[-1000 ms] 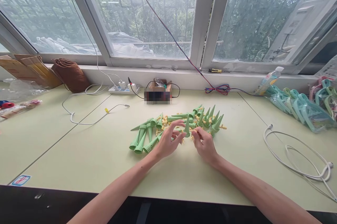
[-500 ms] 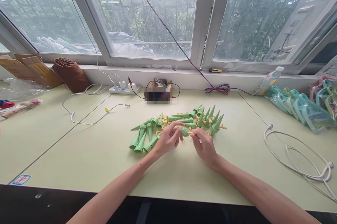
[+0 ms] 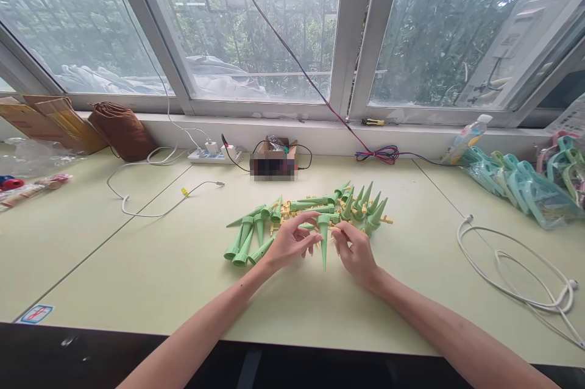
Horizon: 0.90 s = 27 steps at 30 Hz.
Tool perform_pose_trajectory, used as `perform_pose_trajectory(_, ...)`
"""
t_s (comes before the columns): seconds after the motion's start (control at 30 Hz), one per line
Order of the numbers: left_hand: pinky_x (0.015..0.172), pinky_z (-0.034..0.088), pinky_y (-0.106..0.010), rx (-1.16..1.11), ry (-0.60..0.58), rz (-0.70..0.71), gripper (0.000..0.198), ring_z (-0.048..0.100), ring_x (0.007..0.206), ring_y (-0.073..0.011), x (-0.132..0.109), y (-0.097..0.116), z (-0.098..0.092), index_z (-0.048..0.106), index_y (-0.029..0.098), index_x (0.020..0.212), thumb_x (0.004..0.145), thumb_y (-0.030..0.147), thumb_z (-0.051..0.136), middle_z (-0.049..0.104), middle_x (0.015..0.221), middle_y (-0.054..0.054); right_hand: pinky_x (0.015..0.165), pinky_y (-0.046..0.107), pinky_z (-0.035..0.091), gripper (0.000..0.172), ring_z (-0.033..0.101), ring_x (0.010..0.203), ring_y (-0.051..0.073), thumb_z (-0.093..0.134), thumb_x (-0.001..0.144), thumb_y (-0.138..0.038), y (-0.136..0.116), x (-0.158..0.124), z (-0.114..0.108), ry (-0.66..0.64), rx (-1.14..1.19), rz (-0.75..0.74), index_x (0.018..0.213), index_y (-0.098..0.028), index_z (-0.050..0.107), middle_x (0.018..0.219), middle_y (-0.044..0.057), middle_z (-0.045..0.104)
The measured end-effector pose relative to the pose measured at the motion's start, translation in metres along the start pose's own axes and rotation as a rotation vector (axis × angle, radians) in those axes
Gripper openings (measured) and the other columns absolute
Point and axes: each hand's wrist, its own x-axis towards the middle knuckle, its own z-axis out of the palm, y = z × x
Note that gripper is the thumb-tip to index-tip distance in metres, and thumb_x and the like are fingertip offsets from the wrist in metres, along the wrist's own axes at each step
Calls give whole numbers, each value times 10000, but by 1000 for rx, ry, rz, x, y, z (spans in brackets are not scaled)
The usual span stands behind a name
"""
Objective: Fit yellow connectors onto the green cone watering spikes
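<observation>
Fingers of the left hand pinch a point-down green spike, the right hand a yellow piece.

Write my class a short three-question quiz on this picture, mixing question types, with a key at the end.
1. True or false: the green spike held between both hands has its tip pointing down.
2. Which hand pinches the yellow piece: the left hand or the right hand?
3. Fill in: the brown bag stands beside some ____, on its left in the picture.

Key: 1. True. 2. Right hand. 3. Cardboard.
</observation>
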Motion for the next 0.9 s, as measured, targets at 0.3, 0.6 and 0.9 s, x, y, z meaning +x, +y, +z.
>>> perform_pose_trajectory(0.3,565,551,-217,383,167,319,347,614,576,-82,-2,-8,5,610,218,1180,862,319,705,709,1004,-69,492,248,325,336,402,458,113,385,1030,-377,2,-1,2,-43,53,108,744,-215,455,540,-51,444)
perform_pose_trajectory(0.6,336,378,-160,-135,126,39,340,533,380,-72,3,6,9,532,182,1049,968,506,475,599,677,25,537,248,353,274,436,517,121,401,1029,-289,0,-1,2,46,22,6,776,-214,475,594,-39,459)
perform_pose_trajectory(0.9,333,373,-181,-390,-115,-163,415,533,341,-98,4,13,5,525,165,1019,954,570,467,646,612,-8,573,245,364,238,437,588,124,414,1016,-196,-1,0,1,-32,-11,-162,793,-208,498,683,-18,470)
